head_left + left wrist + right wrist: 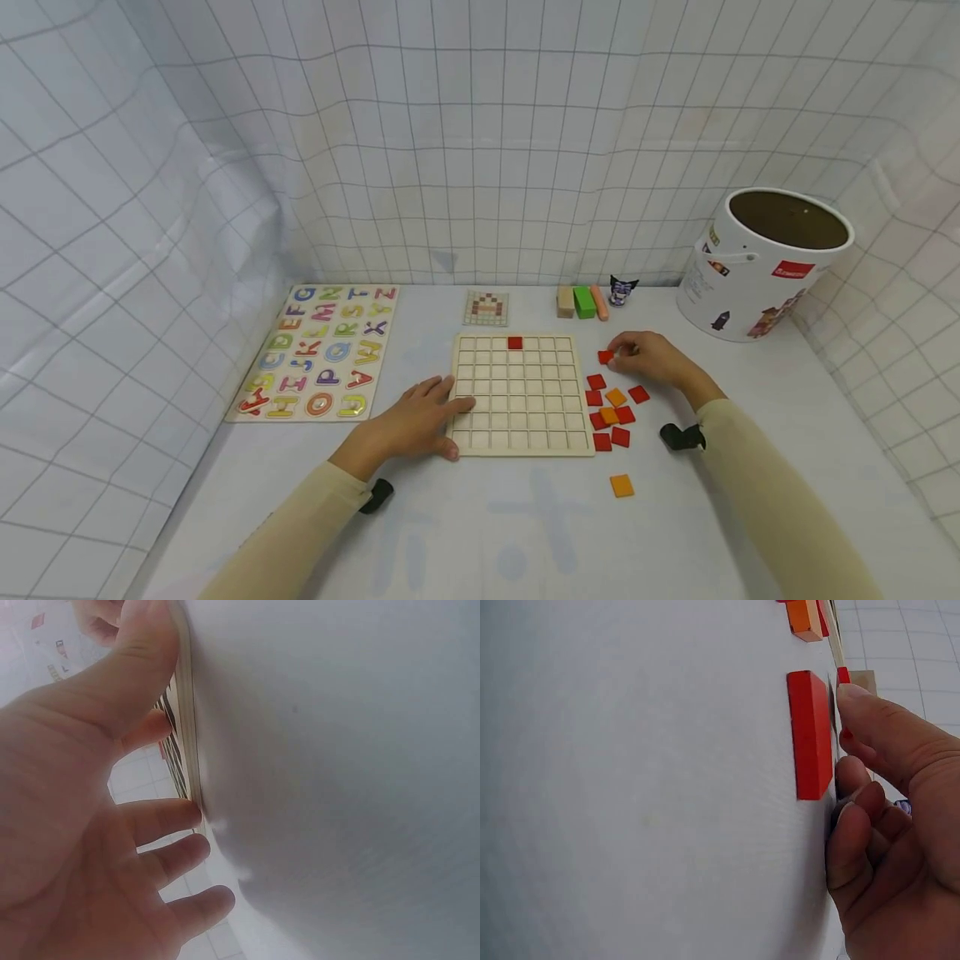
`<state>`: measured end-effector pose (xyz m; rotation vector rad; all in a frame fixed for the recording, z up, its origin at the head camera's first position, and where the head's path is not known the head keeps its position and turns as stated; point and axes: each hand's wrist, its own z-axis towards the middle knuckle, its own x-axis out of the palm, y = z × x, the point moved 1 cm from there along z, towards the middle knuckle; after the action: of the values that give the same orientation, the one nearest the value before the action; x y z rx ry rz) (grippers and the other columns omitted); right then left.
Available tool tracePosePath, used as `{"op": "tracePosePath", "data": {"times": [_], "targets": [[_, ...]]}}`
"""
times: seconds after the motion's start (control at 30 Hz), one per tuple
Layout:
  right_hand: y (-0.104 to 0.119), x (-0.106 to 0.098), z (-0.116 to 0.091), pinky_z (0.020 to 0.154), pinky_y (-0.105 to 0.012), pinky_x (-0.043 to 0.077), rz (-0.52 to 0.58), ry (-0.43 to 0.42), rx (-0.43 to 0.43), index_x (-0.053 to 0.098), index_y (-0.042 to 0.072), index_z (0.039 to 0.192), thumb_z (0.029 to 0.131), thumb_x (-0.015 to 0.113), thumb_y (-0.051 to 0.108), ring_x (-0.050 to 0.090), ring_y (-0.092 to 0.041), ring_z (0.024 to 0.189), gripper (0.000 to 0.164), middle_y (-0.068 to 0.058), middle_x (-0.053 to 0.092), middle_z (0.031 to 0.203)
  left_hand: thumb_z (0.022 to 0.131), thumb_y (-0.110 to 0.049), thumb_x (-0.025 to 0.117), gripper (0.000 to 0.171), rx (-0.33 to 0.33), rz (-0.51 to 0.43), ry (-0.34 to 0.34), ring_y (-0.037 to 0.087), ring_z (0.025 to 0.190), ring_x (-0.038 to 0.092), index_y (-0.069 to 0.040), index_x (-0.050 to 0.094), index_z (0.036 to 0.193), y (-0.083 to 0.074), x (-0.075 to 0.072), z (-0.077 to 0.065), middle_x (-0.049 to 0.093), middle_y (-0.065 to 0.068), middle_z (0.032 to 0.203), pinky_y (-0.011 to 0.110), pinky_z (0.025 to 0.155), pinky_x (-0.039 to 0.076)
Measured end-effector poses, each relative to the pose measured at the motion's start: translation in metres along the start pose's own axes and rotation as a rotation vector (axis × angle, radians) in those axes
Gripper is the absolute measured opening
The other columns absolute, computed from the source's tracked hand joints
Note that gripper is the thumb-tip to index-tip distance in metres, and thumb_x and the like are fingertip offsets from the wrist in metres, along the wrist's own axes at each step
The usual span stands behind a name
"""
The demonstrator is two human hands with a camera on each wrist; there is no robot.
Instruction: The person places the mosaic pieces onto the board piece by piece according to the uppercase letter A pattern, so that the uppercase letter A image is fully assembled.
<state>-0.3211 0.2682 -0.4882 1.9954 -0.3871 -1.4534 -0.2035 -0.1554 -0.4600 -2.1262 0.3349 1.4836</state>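
Observation:
A pale wooden grid board point(527, 393) lies on the table, with a single red square tile point(515, 342) in its top row. My left hand point(416, 421) rests at the board's left edge, fingers spread, the index finger over the grid and the thumb by the lower corner. Right of the board, my right hand point(647, 358) pinches a red tile point(605, 357) between thumb and fingertips. Several red tiles point(602, 442) and a few orange tiles point(616, 397) lie loose below that hand. Close to it in the right wrist view is another red tile point(810, 735).
An alphabet puzzle board point(311, 354) lies at the left. Behind the grid are a small pattern card point(486, 308), a green block point(584, 302), a wooden block point(565, 302), an orange stick point(599, 302) and a small figurine point(622, 291). A white bucket point(738, 287) stands back right.

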Motion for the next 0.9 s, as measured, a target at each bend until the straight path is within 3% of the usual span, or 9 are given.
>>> {"op": "tracePosePath", "data": {"times": [0.17, 0.37, 0.63, 0.9], "targets": [[-0.007, -0.002, -0.002, 0.077, -0.035, 0.05, 0.085, -0.046, 0.017, 0.066, 0.01, 0.118, 0.094, 0.072, 0.031, 0.056, -0.026, 0.093, 0.032, -0.009, 0.062, 0.104, 0.082, -0.049, 0.079, 0.085, 0.002, -0.001, -0.005, 0.043, 0.153, 0.02, -0.025, 0.044, 0.155, -0.001, -0.002, 0.001, 0.023, 0.022, 0.166, 0.062, 0.118, 0.024], [-0.005, -0.003, -0.004, 0.074, -0.032, 0.053, 0.147, -0.029, 0.021, 0.065, 0.008, 0.122, 0.096, 0.071, 0.031, 0.058, -0.025, 0.089, 0.035, -0.011, 0.062, 0.107, 0.081, -0.048, 0.08, 0.085, -0.005, -0.011, 0.007, 0.042, 0.153, 0.02, -0.024, 0.045, 0.155, 0.0, 0.0, 0.0, 0.023, 0.022, 0.166, 0.062, 0.118, 0.025], [0.012, -0.001, 0.004, 0.082, -0.034, 0.05, 0.132, 0.022, -0.017, 0.067, 0.01, 0.122, 0.095, 0.071, 0.033, 0.056, -0.026, 0.098, 0.035, -0.009, 0.064, 0.109, 0.082, -0.047, 0.079, 0.084, 0.002, -0.029, -0.004, 0.041, 0.154, 0.018, -0.024, 0.045, 0.155, 0.0, -0.001, 0.0, 0.022, 0.022, 0.166, 0.062, 0.118, 0.024], [0.045, 0.008, 0.016, 0.08, -0.033, 0.052, 0.153, 0.054, -0.099, 0.066, 0.006, 0.123, 0.096, 0.07, 0.027, 0.059, -0.025, 0.091, 0.034, -0.01, 0.065, 0.108, 0.083, -0.046, 0.079, 0.083, 0.016, -0.034, -0.008, 0.043, 0.154, 0.018, -0.021, 0.045, 0.155, -0.001, 0.0, -0.002, 0.023, 0.025, 0.165, 0.063, 0.118, 0.023]]}}
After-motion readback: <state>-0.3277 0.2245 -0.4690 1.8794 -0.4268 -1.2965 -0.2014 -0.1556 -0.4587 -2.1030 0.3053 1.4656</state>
